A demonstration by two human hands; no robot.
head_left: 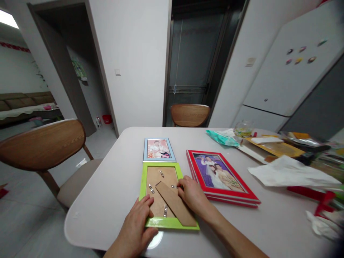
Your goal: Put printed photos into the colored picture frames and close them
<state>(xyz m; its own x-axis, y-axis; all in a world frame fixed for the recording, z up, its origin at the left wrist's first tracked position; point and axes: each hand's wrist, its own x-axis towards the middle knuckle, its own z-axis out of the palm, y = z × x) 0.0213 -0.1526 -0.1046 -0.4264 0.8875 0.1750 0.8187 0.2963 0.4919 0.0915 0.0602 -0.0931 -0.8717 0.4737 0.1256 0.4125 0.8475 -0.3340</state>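
A green picture frame (144, 179) lies face down on the table, its brown backing board (154, 172) showing. Several small metal clips (162, 174) sit on the board, and a brown stand leg (174, 202) slants across it to the near right corner. My left hand (135, 224) grips the near left corner, fingers over the left edge and thumb along the near edge. At the right edge, the fingers of my right hand (192, 191) are pinched at a metal clip (174, 186), partly covering it. Beyond lies a light blue picture frame (174, 154), face up.
Red picture frames (200, 189) are stacked close to my right forearm. Farther right are a teal packet (221, 138), a glass bowl (243, 129), a yellow envelope (286, 149) and white paper (292, 172). Wooden chairs (45, 143) stand at the table's left and far side.
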